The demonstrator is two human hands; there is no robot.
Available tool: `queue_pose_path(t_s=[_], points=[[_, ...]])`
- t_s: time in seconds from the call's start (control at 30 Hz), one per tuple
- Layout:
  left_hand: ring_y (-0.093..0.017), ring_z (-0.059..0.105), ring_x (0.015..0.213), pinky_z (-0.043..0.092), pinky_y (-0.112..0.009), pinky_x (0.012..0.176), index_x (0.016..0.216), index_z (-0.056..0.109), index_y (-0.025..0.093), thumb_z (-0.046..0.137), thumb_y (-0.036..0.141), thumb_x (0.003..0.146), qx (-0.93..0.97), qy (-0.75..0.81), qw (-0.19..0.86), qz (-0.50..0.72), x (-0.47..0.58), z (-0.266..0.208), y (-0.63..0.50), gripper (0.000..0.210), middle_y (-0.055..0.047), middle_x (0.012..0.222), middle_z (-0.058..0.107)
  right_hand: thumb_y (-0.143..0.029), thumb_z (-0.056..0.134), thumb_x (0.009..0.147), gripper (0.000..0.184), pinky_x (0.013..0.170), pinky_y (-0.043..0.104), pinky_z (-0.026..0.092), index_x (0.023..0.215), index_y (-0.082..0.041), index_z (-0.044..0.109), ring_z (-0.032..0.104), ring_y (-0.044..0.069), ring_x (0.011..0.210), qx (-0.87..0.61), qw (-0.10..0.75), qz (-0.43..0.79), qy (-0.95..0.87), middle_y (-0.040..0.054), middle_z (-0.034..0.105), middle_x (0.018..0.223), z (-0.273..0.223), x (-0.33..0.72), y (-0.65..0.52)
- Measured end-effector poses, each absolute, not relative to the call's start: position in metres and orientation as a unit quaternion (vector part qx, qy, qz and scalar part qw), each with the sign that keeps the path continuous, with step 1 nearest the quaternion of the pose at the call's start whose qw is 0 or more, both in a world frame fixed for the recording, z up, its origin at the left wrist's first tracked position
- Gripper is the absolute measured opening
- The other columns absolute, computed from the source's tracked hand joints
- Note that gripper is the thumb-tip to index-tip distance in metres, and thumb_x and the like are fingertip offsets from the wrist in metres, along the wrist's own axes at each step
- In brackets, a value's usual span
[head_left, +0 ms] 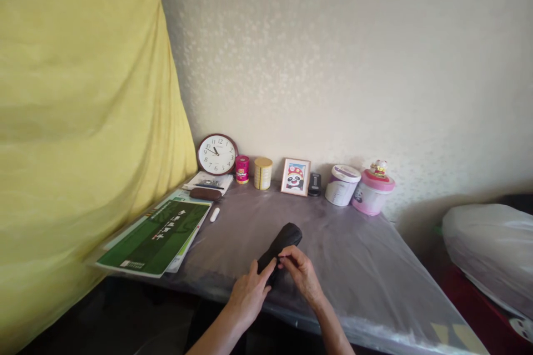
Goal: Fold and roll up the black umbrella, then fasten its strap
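Note:
A black folded umbrella [285,237] lies slantwise over the front part of the table, its thicker end pointing away to the right. My left hand [249,295] is closed on its near part, with the index finger stretched along the side. At the umbrella's right side, my right hand [303,274] pinches with thumb and forefinger at its edge, close to my left fingertip. What exactly sits in that pinch is too small to make out; it may be part of the umbrella's cloth or strap. The near end of the umbrella is hidden behind my left hand.
Green books [160,236], a brown case [205,194] and a small white object [215,214] lie left on the plastic-covered table [341,255]. Along the wall stand a clock [217,154], tins [263,173], a picture frame [295,176] and tubs [342,185]. A yellow curtain [83,122] hangs left.

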State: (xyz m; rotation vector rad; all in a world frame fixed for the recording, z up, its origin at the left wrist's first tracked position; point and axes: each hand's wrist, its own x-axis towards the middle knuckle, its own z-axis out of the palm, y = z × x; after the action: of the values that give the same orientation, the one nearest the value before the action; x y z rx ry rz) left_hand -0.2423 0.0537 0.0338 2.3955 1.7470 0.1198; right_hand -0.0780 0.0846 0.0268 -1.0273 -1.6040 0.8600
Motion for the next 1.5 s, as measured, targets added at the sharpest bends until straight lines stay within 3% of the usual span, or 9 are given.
queue_pose_path(t_s=[0.17, 0.43, 0.57, 0.67, 0.77, 0.87, 1.07, 1.23, 1.5], points=[[-0.023, 0.066, 0.083, 0.052, -0.034, 0.072, 0.135, 0.023, 0.041, 0.048, 0.021, 0.085, 0.806, 0.585, 0.081, 0.046, -0.242, 0.031, 0.052, 0.06, -0.013, 0.128, 0.046, -0.025, 0.053, 0.081, 0.01, 0.062, 0.023, 0.048, 0.081, -0.02, 0.061, 0.058, 0.011, 0.061, -0.449, 0.452, 0.372, -0.675, -0.0015, 0.057, 0.073, 0.035, -0.085, 0.103], [-0.023, 0.064, 0.091, 0.05, -0.033, 0.079, 0.14, 0.017, 0.027, 0.049, 0.022, 0.083, 0.796, 0.595, 0.1, 0.057, -0.243, 0.027, 0.051, 0.065, -0.015, 0.132, 0.044, -0.019, 0.053, 0.073, 0.014, 0.048, 0.02, 0.046, 0.081, -0.021, 0.065, 0.054, 0.009, 0.055, -0.53, 0.362, 0.279, -0.714, 0.0016, 0.055, 0.082, 0.031, -0.095, 0.125], [-0.023, 0.063, 0.093, 0.049, -0.033, 0.081, 0.141, 0.012, 0.027, 0.05, 0.027, 0.082, 0.789, 0.595, 0.13, 0.076, -0.249, 0.03, 0.05, 0.07, -0.013, 0.13, 0.045, -0.021, 0.055, 0.07, 0.012, 0.045, 0.022, 0.046, 0.078, -0.02, 0.064, 0.054, 0.01, 0.051, -0.539, 0.382, 0.286, -0.694, 0.0025, 0.058, 0.083, 0.032, -0.1, 0.128], [-0.023, 0.062, 0.096, 0.048, -0.033, 0.082, 0.141, 0.009, 0.028, 0.05, 0.028, 0.081, 0.791, 0.587, 0.153, 0.086, -0.259, 0.034, 0.047, 0.073, -0.011, 0.131, 0.045, -0.031, 0.054, 0.072, 0.018, 0.042, 0.023, 0.046, 0.084, -0.02, 0.062, 0.053, 0.01, 0.044, -0.542, 0.422, 0.367, -0.628, -0.0009, 0.058, 0.067, 0.031, -0.1, 0.127], [-0.022, 0.06, 0.099, 0.047, -0.032, 0.084, 0.141, 0.006, 0.028, 0.049, 0.028, 0.08, 0.791, 0.578, 0.175, 0.097, -0.269, 0.034, 0.042, 0.075, -0.01, 0.132, 0.043, -0.04, 0.05, 0.076, 0.028, 0.045, 0.023, 0.048, 0.09, -0.018, 0.061, 0.054, 0.011, 0.045, -0.53, 0.472, 0.426, -0.561, -0.0017, 0.059, 0.06, 0.032, -0.097, 0.126], [-0.023, 0.053, 0.113, 0.044, -0.032, 0.09, 0.141, 0.008, 0.029, 0.05, 0.028, 0.079, 0.787, 0.583, 0.175, 0.102, -0.277, 0.031, 0.038, 0.075, -0.011, 0.142, 0.031, -0.039, 0.05, 0.076, 0.028, 0.052, 0.025, 0.05, 0.09, -0.017, 0.063, 0.057, 0.011, 0.053, -0.518, 0.502, 0.397, -0.567, 0.0041, 0.066, 0.081, 0.034, -0.093, 0.125], [-0.026, 0.031, 0.131, 0.031, -0.039, 0.104, 0.141, 0.011, 0.027, 0.054, 0.02, 0.073, 0.79, 0.587, 0.132, 0.115, -0.276, 0.03, 0.036, 0.081, -0.009, 0.151, 0.007, -0.022, 0.046, 0.075, 0.031, 0.072, 0.029, 0.049, 0.099, -0.02, 0.065, 0.06, 0.015, 0.073, -0.506, 0.406, 0.299, -0.7, 0.0038, 0.068, 0.091, 0.042, -0.097, 0.119], [-0.023, 0.032, 0.13, 0.028, -0.036, 0.106, 0.141, 0.011, 0.024, 0.049, 0.011, 0.069, 0.803, 0.57, 0.138, 0.109, -0.271, 0.032, 0.036, 0.083, -0.006, 0.15, 0.016, -0.014, 0.046, 0.069, 0.037, 0.068, 0.027, 0.046, 0.1, -0.021, 0.065, 0.056, 0.013, 0.068, -0.499, 0.361, 0.24, -0.75, 0.0025, 0.066, 0.087, 0.044, -0.105, 0.117], [-0.019, 0.038, 0.127, 0.031, -0.034, 0.105, 0.142, 0.012, 0.019, 0.035, 0.001, 0.069, 0.802, 0.572, 0.139, 0.098, -0.268, 0.026, 0.036, 0.078, -0.004, 0.148, 0.025, -0.027, 0.052, 0.075, 0.022, 0.071, 0.028, 0.047, 0.09, -0.02, 0.066, 0.058, 0.017, 0.076, -0.494, 0.488, 0.353, -0.627, 0.0031, 0.064, 0.079, 0.046, -0.079, 0.095]])
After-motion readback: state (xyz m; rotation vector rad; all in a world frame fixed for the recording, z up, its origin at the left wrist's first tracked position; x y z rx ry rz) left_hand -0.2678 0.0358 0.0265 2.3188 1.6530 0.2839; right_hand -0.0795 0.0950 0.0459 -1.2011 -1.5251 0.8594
